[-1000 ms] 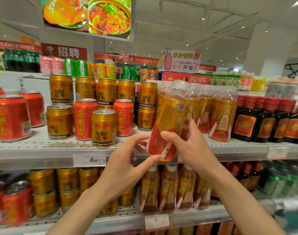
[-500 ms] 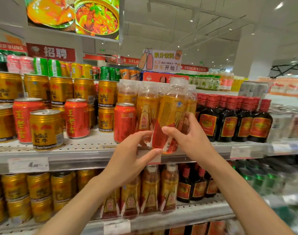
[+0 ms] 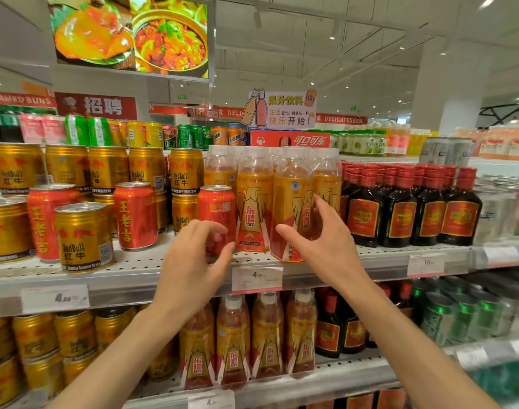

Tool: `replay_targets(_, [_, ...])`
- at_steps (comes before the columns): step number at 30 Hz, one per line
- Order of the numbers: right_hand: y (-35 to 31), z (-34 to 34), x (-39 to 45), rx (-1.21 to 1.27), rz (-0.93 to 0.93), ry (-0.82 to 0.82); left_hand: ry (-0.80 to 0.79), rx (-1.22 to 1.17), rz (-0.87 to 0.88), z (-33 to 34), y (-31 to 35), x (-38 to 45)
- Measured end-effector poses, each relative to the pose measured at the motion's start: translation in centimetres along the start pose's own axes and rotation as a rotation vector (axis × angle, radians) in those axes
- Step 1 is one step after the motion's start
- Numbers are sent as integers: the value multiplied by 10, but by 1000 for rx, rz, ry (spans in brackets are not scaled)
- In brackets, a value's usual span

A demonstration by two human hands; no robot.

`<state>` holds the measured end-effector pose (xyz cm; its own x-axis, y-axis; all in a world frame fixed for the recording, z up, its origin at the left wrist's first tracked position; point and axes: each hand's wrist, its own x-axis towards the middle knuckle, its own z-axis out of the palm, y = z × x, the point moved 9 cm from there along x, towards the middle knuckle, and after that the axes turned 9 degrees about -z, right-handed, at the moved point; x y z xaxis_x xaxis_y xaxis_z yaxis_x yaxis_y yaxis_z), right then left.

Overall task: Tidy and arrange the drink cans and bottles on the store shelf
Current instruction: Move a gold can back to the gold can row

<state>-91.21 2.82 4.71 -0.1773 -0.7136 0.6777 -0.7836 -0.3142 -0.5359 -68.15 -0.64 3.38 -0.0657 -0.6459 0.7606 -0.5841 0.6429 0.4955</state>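
Bottle [image 3: 290, 214] in orange and gold stands upright at the shelf [image 3: 140, 270] front edge, long axis vertical. Our right hand [image 3: 323, 246] curls loosely around its lower half, thumb left, fingers right. Our left hand [image 3: 193, 267], spread and empty, hovers beside a red can [image 3: 217, 211].

A lit food screen [image 3: 131, 35] is hanging overhead, a red recruitment sign [image 3: 96, 106] sitting below it. A juice placard [image 3: 279, 109] is standing atop the display, and white price tags [image 3: 256, 278] are lining the rail.
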Motion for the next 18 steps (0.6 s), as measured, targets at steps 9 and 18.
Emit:
replay_targets(9, [4, 5, -12, -13, -12, 20, -1, 20, -134, -8, -34, 11])
replay_targets(18, [3, 9, -12, -49, -50, 32, -47, 42, -251, -5, -40, 20])
